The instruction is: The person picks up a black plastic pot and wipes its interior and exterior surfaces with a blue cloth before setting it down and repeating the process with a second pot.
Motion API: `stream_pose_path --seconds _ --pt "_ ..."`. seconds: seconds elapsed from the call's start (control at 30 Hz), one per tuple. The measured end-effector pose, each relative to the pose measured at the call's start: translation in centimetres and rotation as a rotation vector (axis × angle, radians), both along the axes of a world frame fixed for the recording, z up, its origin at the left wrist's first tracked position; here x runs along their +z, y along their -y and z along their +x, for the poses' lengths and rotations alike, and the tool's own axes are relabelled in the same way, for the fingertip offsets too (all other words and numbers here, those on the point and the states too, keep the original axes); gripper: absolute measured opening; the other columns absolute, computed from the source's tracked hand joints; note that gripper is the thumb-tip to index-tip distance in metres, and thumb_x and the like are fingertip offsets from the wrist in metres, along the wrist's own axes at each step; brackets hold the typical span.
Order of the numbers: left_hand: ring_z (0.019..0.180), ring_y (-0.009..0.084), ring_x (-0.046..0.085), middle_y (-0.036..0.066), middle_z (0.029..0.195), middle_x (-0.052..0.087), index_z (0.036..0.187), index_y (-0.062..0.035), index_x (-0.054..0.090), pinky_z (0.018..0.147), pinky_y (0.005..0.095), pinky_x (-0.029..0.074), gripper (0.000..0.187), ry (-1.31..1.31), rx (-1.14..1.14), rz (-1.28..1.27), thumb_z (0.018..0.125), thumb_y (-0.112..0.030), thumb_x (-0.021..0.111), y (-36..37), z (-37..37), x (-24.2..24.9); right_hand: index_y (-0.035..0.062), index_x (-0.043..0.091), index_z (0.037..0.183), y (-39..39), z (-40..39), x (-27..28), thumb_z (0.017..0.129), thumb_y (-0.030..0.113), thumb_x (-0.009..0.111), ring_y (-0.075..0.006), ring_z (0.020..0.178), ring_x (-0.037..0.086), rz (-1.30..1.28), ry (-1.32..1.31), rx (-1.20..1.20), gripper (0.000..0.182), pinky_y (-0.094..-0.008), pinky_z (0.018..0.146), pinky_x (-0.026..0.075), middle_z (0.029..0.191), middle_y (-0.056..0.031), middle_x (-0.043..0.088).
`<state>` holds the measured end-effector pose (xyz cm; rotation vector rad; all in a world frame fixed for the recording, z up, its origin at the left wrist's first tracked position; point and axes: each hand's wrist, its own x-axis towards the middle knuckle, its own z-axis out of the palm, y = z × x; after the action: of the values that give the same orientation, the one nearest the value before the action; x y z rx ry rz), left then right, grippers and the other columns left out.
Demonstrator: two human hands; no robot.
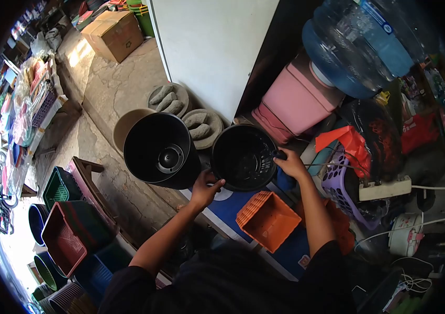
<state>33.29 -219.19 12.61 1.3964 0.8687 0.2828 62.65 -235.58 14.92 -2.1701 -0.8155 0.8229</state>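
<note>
A round black plastic pot (244,157) with slots in its base is held between my two hands, its opening facing up toward me. My left hand (206,189) is closed on the near left rim, thumb over the edge. On the right side of the rim, my right hand (290,163) grips the same pot. Just left of it stands a larger, deeper black pot (158,147), with a beige pot (123,131) partly hidden behind it. Below my hands, a stack of square orange pots (268,222) rests on a blue surface (225,209).
Stone mortars (207,137) with pestles sit beyond the pots. A white panel (209,47) rises behind them. To the right are a pink bin (298,97), a water jug (358,47), a purple basket (345,183) and a power strip (385,189) with cords. Baskets (65,238) stand at left.
</note>
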Motion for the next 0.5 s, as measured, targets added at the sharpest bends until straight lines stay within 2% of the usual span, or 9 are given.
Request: stream_pose_path --seconds 0.13,0.27,0.33,0.37,0.43,0.5 --pt "0.07 0.0185 0.067 0.012 0.085 0.068 0.126 0.0045 0.041 0.063 0.029 0.052 0.064 -0.118 -0.014 -0.08 0.081 -0.023 0.076 0.8 0.8 -3.5 -0.0017 0.052 0.13 -1.2 1.3 -2.4 0.078 0.023 0.072 -0.033 0.113 0.059 -0.136 0.09 0.083 0.061 -0.0364 0.098 0.044 0.12 -0.0268 0.06" --pt "0.075 0.0194 0.068 0.013 0.09 0.069 0.13 0.0003 0.039 0.064 0.0304 0.053 0.067 -0.007 0.079 -0.027 0.081 -0.025 0.076 2.0 0.8 -8.1 0.0015 0.053 0.131 -1.4 0.9 -4.8 0.078 0.026 0.073 -0.0339 0.117 0.057 -0.268 0.071 0.089 0.062 -0.0364 0.1 0.043 0.125 -0.0269 0.057" --pt "0.091 0.0207 0.065 0.016 0.127 0.054 0.141 0.0008 0.032 0.066 0.0296 0.056 0.075 -0.162 0.018 -0.102 0.081 -0.013 0.074 1.6 0.5 -9.4 0.0032 0.052 0.133 -1.5 0.2 -5.9 0.079 0.027 0.072 -0.0347 0.118 0.056 -0.294 0.052 0.101 0.062 -0.037 0.1 0.042 0.125 -0.0268 0.056" --pt "0.091 0.0207 0.065 0.016 0.127 0.054 0.141 0.0008 0.032 0.066 0.0296 0.056 0.075 -0.161 0.03 -0.104 0.081 -0.013 0.074 1.6 0.5 -10.2 0.0042 0.051 0.134 -1.3 0.3 -7.4 0.08 0.028 0.072 -0.0359 0.118 0.055 -0.287 0.033 0.103 0.062 -0.0376 0.1 0.042 0.125 -0.0263 0.057" --pt "0.092 0.0205 0.066 0.014 0.127 0.055 0.143 -0.0027 0.03 0.069 0.0313 0.056 0.077 -0.192 0.0 0.05 0.081 -0.012 0.074 1.8 0.6 -12.3 0.0033 0.05 0.134 -1.8 -0.1 -8.0 0.08 0.028 0.072 -0.0351 0.117 0.056 -0.342 0.099 0.139 0.062 -0.038 0.1 0.043 0.126 -0.0257 0.057" --pt "0.093 0.02 0.066 0.014 0.128 0.055 0.142 -0.0038 0.032 0.072 0.0319 0.056 0.075 -0.23 -0.011 0.042 0.08 -0.011 0.074 1.9 0.7 -13.8 0.0024 0.05 0.134 -2.0 -0.5 -8.8 0.08 0.028 0.071 -0.0344 0.117 0.056 -0.399 0.164 0.166 0.063 -0.0384 0.099 0.044 0.126 -0.0252 0.056"
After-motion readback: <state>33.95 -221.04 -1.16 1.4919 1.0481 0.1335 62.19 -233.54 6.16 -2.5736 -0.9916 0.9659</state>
